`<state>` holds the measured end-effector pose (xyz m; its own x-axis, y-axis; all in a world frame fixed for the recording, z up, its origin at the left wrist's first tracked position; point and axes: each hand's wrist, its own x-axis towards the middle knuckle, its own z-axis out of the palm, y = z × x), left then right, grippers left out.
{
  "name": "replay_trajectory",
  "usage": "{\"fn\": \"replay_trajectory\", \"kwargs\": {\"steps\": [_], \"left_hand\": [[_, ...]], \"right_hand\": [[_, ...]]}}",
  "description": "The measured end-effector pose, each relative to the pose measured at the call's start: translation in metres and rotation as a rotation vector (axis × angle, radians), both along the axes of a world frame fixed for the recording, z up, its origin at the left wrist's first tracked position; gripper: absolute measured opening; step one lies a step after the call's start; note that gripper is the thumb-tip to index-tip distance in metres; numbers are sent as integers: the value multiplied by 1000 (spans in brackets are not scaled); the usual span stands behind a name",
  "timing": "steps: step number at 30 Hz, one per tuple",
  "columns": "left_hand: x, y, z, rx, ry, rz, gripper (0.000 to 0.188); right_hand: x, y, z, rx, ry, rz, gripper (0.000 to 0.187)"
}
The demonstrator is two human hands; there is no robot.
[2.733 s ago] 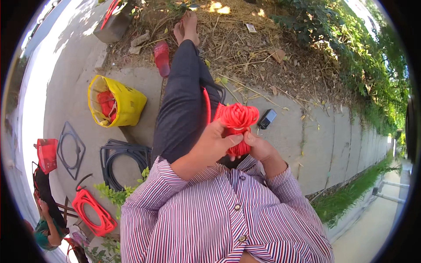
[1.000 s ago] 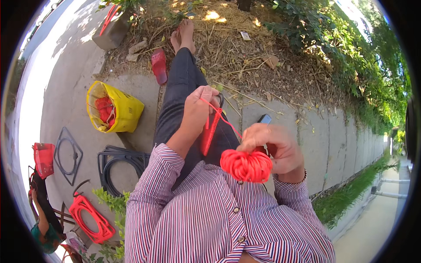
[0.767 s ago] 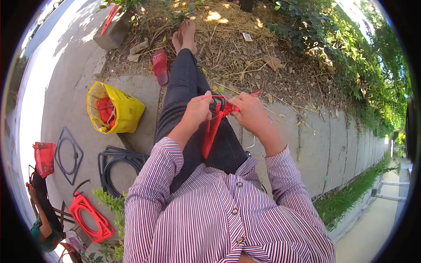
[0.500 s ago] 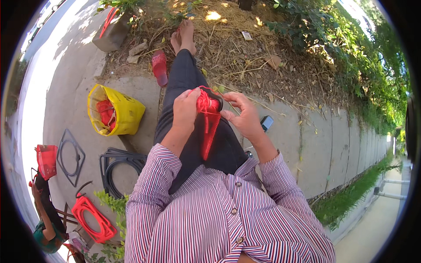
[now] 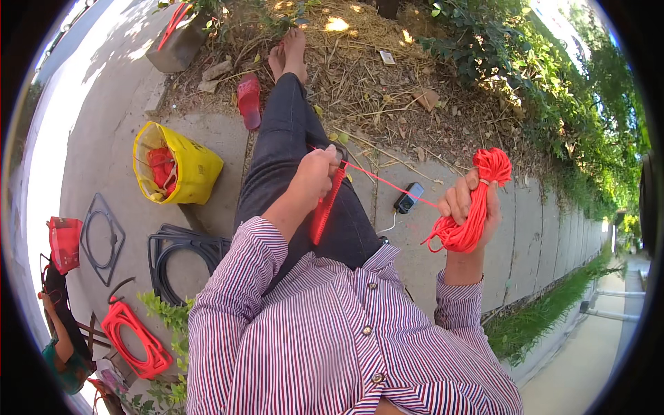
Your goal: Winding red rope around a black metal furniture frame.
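Over my lap, my left hand [image 5: 315, 173] is closed on the top of a dark frame wrapped in red cord [image 5: 326, 211], seen nearly edge-on. Its lower part hangs in front of my dark trousers. Out to the right, my right hand [image 5: 470, 200] grips a thick bundle of red cord [image 5: 476, 214], bound near its upper end. One taut strand [image 5: 391, 183] runs from the frame's top to the bundle. Fingers of my left hand hide part of the frame.
A yellow bag [image 5: 197, 169] holding red cord stands left. Grey frames [image 5: 183, 259] and a red one [image 5: 135, 339] lie on the pavement. A red slipper [image 5: 249, 100] and a small dark device [image 5: 409, 198] are near my legs. Another person [image 5: 66, 346] sits far left.
My right hand has swung right, carrying the cord bundle away from the frame and drawing a strand tight. My left hand stays on the frame, shifted slightly right and lower.
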<state>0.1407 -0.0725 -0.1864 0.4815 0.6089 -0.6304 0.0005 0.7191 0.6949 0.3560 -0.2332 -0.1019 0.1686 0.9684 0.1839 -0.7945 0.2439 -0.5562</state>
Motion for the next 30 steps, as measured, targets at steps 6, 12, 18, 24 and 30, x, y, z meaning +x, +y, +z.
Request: {"fn": "replay_trajectory", "kwargs": {"steps": [6,12,18,24,30], "left_hand": [[-1,12,-21,-141,66,-175,21],[-8,-15,-5,221,73,34,15],[3,-78,41,1331,-4,-253,39],[-22,-39,48,263,-533,3,32],[-36,33,24,1545,346,-73,20]], "right_hand": [[-8,-84,-17,-558,-376,-219,26],[30,-59,-54,-495,-134,-546,35],[-46,3,-68,-274,-744,-232,47],[-53,43,-81,-338,-600,271,44],[-19,87,-92,-448,-602,30,28]]}}
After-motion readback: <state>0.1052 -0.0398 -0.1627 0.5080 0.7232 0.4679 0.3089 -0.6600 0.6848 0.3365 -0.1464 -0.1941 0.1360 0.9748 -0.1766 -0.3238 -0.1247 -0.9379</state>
